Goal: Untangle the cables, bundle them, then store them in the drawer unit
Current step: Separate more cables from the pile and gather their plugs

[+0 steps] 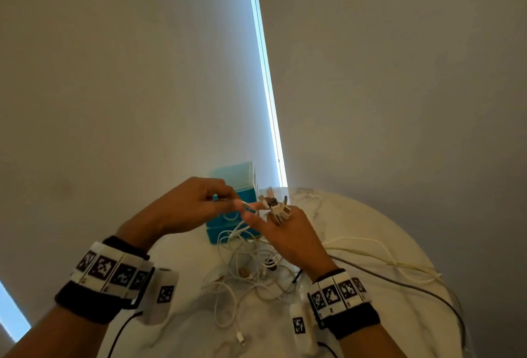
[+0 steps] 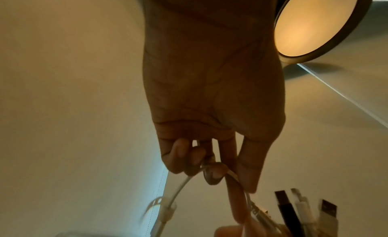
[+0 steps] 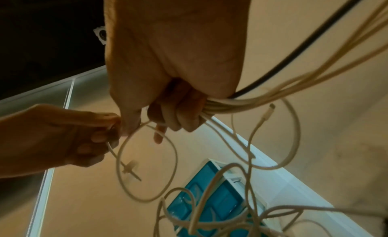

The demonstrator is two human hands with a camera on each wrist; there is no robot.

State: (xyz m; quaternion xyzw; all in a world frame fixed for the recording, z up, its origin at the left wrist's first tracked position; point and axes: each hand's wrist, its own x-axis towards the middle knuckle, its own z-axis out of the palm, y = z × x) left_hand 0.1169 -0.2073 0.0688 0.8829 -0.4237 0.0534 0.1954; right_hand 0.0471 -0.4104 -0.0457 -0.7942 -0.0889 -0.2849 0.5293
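With the right hand (image 1: 288, 232) clenched round the gathered plugs (image 1: 278, 208) and the left hand (image 1: 194, 203) pinching one white cable (image 3: 147, 159) above the tabletop (image 1: 356, 229) tangle near the drawer unit (image 1: 236, 201), slow, gentle drawing-out looked wisest.

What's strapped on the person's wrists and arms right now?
Both hands are bare. Each wrist carries a black band topped by a row of white blocks printed with black square markers. A white marker-tagged pod hangs inside each wrist, trailing a thin black cable. No sleeves in view.
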